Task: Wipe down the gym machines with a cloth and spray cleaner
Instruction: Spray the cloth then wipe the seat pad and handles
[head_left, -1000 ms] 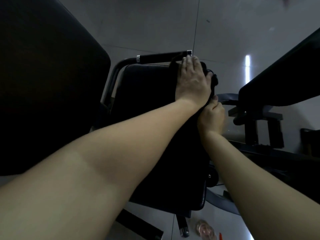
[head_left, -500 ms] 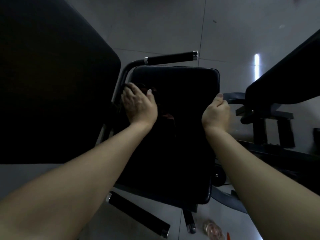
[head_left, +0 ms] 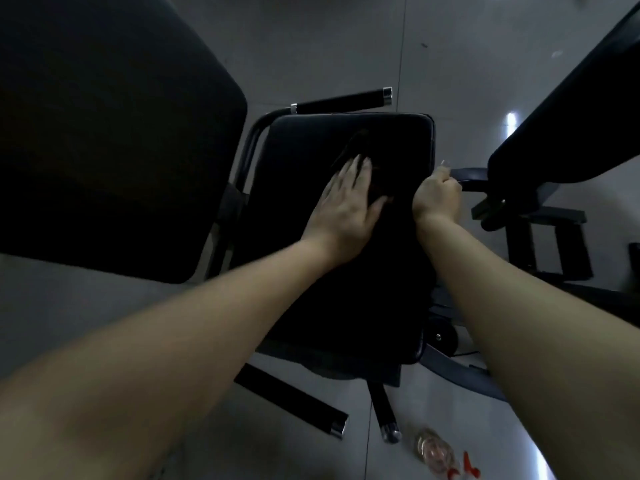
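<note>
A grey tiled floor (head_left: 311, 46) fills the background of a dim view looking straight down. A large black backrest pad (head_left: 104, 133) takes up the upper left. In the centre is a black rectangular seat pad (head_left: 304, 161) on a dark metal frame, and another black pad (head_left: 571, 116) slants in from the upper right. A black handle with a silver end cap (head_left: 346, 100) runs along the far edge of the seat pad, and a second handle (head_left: 294, 400) angles out below its near edge. Two bare forearms reach in from the bottom. The left hand (head_left: 346, 202) lies palm down on the middle of the seat pad, its fingers straight and close together, pressing a dark cloth (head_left: 356, 143) flat against the padding. The cloth shows just beyond the fingertips and is hard to tell from the black surface. The right hand (head_left: 436, 199) grips the right edge of the seat pad, fingers curled round it and thumb raised. A clear spray bottle (head_left: 434, 448) with a red trigger lies on its side on the floor near the bottom edge, well apart from both hands.
</note>
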Tool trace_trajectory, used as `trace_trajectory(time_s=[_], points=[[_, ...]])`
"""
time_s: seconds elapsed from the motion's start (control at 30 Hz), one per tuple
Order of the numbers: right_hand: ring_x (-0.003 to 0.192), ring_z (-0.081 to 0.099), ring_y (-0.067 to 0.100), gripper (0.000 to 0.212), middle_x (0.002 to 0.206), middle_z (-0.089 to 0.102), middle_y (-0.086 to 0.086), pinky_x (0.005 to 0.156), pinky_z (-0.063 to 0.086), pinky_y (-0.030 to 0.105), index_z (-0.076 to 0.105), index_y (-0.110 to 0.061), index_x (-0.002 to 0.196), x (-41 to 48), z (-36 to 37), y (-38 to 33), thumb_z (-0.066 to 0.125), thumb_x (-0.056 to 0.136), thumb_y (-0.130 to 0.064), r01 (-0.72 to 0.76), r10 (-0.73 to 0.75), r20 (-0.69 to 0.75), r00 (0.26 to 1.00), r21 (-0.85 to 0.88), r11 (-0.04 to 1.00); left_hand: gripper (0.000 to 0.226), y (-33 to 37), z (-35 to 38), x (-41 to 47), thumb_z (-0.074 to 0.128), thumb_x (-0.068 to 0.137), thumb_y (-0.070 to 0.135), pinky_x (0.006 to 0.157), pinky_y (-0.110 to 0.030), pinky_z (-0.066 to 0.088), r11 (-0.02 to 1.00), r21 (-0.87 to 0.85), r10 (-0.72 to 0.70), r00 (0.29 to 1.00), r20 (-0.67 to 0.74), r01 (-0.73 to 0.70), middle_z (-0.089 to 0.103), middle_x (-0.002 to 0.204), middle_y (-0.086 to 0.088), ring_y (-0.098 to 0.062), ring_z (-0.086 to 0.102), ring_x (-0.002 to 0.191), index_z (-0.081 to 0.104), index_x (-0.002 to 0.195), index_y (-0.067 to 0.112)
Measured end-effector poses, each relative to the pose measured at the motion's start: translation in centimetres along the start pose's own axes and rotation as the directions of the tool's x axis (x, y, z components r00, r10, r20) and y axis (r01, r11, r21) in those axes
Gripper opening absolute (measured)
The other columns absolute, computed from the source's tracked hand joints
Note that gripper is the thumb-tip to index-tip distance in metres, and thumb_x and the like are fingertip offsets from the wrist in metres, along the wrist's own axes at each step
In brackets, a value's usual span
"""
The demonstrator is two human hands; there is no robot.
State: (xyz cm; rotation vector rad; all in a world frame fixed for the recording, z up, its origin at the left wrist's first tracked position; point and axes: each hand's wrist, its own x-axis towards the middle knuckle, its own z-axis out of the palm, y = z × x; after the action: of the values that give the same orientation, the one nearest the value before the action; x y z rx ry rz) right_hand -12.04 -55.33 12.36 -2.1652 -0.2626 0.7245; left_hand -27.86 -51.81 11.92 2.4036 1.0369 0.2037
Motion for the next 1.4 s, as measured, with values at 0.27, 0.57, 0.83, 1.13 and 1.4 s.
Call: trace_trajectory(time_s=[0.27, 0.57, 0.83, 1.13, 1.4], points=[[0.102, 0.059, 0.035, 0.045, 0.114, 0.060, 0.015, 0.079, 0.041, 0.042, 0.042, -0.008, 0.125, -10.0, -3.4, 2.9, 0.020, 0.109, -0.043, 0.131, -0.065, 0.237, 0.969, -0.274, 0.953, 0.081, -4.9, -2.8, -8.0, 0.022, 0.104, 0.059, 0.126, -0.037, 0.004, 0.922, 0.076, -0.379, 0.925, -0.024, 0.380, 0.007, 0.170, -0.018, -0.028, 0.005, 0.158, 0.009, 0.163, 0.005], [0.078, 0.051, 0.027, 0.042, 0.095, 0.057, 0.008, 0.069, 0.033, 0.037, 0.044, -0.008, 0.115, -9.0, -1.7, 3.8, 0.018, 0.109, -0.041, 0.183, -0.172, 0.063, 0.983, -0.346, 0.920, 0.074, -7.5, -3.6, 1.2, 0.028, 0.108, 0.052, 0.126, -0.038, 0.006, 0.890, -0.022, -0.454, 0.883, -0.115, 0.455, 0.008, 0.170, -0.019, -0.030, 0.008, 0.158, 0.011, 0.162, 0.005], [0.079, 0.050, 0.027, 0.045, 0.094, 0.054, 0.008, 0.071, 0.034, 0.038, 0.044, -0.006, 0.119, -9.3, -2.2, 3.2, 0.018, 0.109, -0.041, 0.165, -0.143, 0.092, 0.985, -0.314, 0.935, 0.077, -4.9, -2.6, -11.0, 0.025, 0.106, 0.053, 0.128, -0.039, 0.004, 0.905, -0.005, -0.425, 0.905, 0.003, 0.425, 0.003, 0.170, -0.019, -0.028, 0.000, 0.158, 0.007, 0.162, 0.003], [0.075, 0.045, 0.022, 0.034, 0.076, 0.044, -0.007, 0.072, 0.031, 0.035, 0.040, -0.016, 0.105, -8.3, -1.3, 4.3, 0.019, 0.109, -0.042, 0.169, -0.181, 0.000, 0.983, -0.358, 0.918, 0.069, -6.9, -3.4, 1.8, 0.029, 0.109, 0.046, 0.127, -0.038, 0.006, 0.914, -0.060, -0.406, 0.909, -0.094, 0.402, 0.007, 0.170, -0.017, -0.029, 0.006, 0.158, 0.010, 0.162, 0.006], [0.082, 0.047, 0.022, 0.046, 0.086, 0.049, -0.002, 0.073, 0.031, 0.035, 0.047, -0.007, 0.119, -9.0, -1.3, 3.9, 0.020, 0.109, -0.042, 0.165, -0.173, 0.006, 0.985, -0.346, 0.924, 0.067, -4.3, -1.0, -20.4, 0.032, 0.109, 0.042, 0.127, -0.039, 0.013, 0.919, -0.056, -0.394, 0.914, -0.095, 0.390, 0.015, 0.169, -0.017, -0.027, 0.012, 0.157, 0.018, 0.161, 0.001]])
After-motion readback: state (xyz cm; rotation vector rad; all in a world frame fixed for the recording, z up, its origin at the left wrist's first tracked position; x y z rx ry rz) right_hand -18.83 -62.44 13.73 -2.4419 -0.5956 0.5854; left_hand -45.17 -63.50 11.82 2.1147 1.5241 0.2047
